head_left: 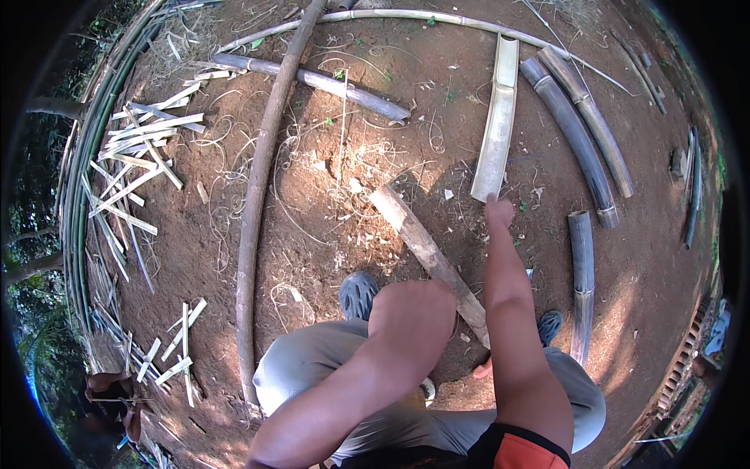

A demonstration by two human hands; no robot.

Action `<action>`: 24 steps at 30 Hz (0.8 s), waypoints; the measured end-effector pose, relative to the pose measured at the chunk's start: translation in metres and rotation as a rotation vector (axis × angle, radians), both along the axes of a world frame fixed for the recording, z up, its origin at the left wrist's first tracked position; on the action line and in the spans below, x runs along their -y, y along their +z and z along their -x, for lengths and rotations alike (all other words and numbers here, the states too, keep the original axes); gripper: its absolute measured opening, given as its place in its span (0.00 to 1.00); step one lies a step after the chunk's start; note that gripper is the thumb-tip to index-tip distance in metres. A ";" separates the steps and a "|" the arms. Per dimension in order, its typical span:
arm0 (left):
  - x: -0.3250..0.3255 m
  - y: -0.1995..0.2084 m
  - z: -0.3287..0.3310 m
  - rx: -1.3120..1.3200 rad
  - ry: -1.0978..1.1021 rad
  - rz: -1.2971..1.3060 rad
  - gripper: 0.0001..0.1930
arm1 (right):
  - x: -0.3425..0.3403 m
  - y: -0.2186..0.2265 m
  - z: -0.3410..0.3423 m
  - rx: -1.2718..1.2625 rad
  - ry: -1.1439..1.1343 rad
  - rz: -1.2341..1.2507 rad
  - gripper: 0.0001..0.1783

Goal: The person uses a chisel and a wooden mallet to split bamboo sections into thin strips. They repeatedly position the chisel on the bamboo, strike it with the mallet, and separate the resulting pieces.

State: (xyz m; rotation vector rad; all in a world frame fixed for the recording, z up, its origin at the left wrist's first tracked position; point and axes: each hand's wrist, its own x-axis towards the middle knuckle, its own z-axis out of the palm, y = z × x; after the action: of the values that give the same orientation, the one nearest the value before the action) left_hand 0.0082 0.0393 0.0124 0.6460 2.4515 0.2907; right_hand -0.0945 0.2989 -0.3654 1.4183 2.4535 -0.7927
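Observation:
With my right arm stretched forward, my right hand (500, 210) is closed on the near end of a split bamboo piece (494, 133), whose hollow side faces up. My left arm is bent, and its forearm is mostly hidden. A few fingertips (483, 369), apparently of my left hand, show beside my right arm near the lower end of a short log (426, 246); their grip is hidden. The log lies slanted between my feet, with pale bare wood at its far end.
A long pole (262, 180) lies on the dirt at my left. Pale bamboo strips (148, 144) are scattered beyond it. Dark bamboo lengths (574, 141) lie at the right, with a shorter bamboo piece (582, 281) nearer. Another person (109, 402) is at the lower left.

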 end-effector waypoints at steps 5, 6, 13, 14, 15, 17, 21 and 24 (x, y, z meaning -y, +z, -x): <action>-0.003 0.001 0.008 0.008 -0.078 0.029 0.17 | -0.019 0.011 -0.018 -0.029 0.328 0.014 0.22; 0.001 -0.002 0.008 -0.024 -0.051 0.017 0.17 | -0.011 0.030 -0.017 -0.074 0.424 0.013 0.22; -0.022 -0.002 0.021 -0.513 -0.090 -0.003 0.21 | 0.034 0.228 -0.071 -0.484 0.473 0.224 0.19; -0.026 0.000 0.021 -0.624 -0.156 -0.067 0.22 | 0.037 0.265 -0.086 -0.483 0.466 0.259 0.18; -0.029 0.004 0.022 -0.733 -0.220 -0.131 0.23 | 0.039 0.299 -0.100 -0.482 0.461 0.294 0.18; -0.042 0.013 0.018 -0.765 -0.358 -0.338 0.19 | 0.036 0.351 -0.132 -0.498 0.312 0.556 0.16; -0.048 0.051 -0.008 -0.823 -0.571 -0.416 0.14 | 0.027 0.408 -0.170 -0.651 0.165 0.823 0.15; -0.055 0.055 -0.019 -1.038 -0.415 -0.649 0.14 | 0.026 0.443 -0.178 -0.726 0.127 1.006 0.15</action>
State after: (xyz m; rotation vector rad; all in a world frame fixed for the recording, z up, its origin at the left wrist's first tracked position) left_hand 0.0269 0.0942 0.0670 1.9507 3.0306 0.7311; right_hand 0.0839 0.2725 0.0774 0.6188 1.8669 -2.3449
